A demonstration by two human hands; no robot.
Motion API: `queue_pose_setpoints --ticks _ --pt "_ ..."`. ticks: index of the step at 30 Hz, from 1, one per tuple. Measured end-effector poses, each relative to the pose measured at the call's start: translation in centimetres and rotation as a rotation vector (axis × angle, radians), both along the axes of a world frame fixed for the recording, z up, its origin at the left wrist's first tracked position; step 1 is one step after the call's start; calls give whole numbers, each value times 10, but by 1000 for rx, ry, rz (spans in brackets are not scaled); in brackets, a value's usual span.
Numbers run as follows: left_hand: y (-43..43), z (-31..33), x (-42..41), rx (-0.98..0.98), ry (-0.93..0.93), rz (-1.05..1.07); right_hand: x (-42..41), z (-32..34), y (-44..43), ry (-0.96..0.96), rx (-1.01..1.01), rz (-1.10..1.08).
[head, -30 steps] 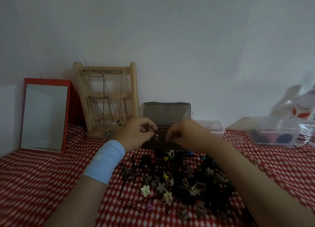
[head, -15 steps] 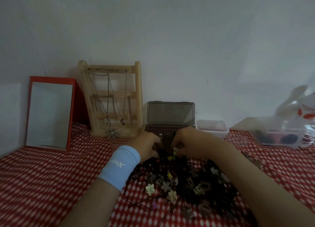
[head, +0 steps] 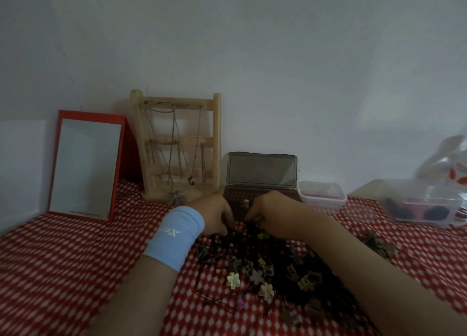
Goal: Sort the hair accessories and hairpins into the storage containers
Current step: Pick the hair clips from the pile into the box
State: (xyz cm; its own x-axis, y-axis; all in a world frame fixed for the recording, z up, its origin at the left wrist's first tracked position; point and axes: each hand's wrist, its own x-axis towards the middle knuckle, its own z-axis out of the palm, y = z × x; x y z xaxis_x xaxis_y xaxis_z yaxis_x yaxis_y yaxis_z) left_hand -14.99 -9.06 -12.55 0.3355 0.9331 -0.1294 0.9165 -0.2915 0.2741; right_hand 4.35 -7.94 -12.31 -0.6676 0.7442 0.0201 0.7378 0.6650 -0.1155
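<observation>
A heap of small claw clips, flower clips and dark hairpins lies on the red checked cloth in front of me. Behind it stands a dark storage box with its lid up. My left hand, with a light blue wristband, and my right hand are side by side at the heap's far edge, just in front of the box. Both have their fingers curled down into the dark hairpins. The fingertips are buried, so what they hold is hidden. A cream flower clip lies near the front.
A small clear tub sits right of the box, and a larger clear container with dark and pink items at far right. A wooden necklace rack and a red-framed mirror lean on the wall. Brown clips lie apart.
Both hands have come down from above the open box to the far edge of the heap, and their fingers now dig into the hairpins. The view has shifted a little.
</observation>
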Motion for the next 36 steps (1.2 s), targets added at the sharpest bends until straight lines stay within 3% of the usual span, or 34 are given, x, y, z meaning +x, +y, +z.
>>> queue_pose_setpoints --ticks 4,7,10,16,20,29,36 --pt "1 -1 -5 -33 -1 22 -17 -5 5 -158 63 15" --pt "0 2 -10 -60 -112 59 -20 -10 7 -182 81 7" --pt "0 11 -17 70 -121 57 -19 -11 8 -176 54 12" --pt "3 10 -7 305 -386 96 -3 22 1 177 125 -24" --pt "7 0 10 492 -519 120 5 27 22 246 204 -174" --pt "-7 2 -5 332 -444 89 10 27 12 238 111 -141" --pt "-49 6 -6 -25 -185 -62 -11 28 -31 -23 -255 43"
